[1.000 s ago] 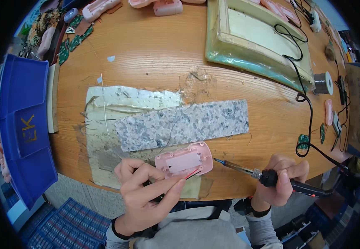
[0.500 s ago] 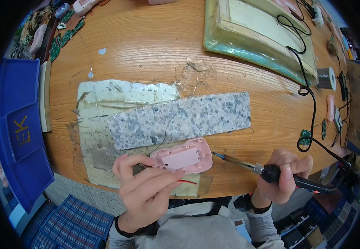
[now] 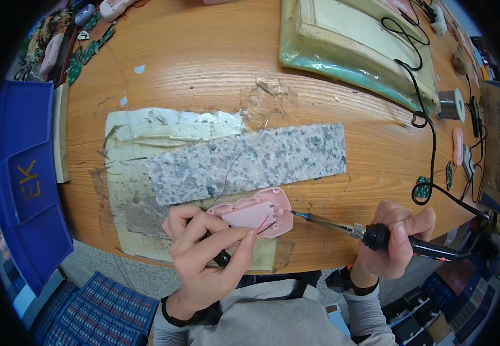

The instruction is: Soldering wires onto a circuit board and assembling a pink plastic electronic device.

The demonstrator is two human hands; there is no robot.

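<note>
Plainly, the left hand [image 3: 207, 262] pinches a red wire [image 3: 264, 221] and a black wire [image 3: 268, 226] between thumb and fingers, their free ends reaching over the pink shell [image 3: 253, 214]. That shell lies just beyond this hand, whose fingers cover its near left part (a dark piece [image 3: 222, 258], mostly hidden, shows beneath them). Over to the right, the right hand [image 3: 389, 245] is wrapped around a soldering iron [image 3: 371, 235], its tip just beside the shell's right edge. Beyond the shell, a speckled slab [image 3: 250, 161] rests on the table [image 3: 377, 155].
</note>
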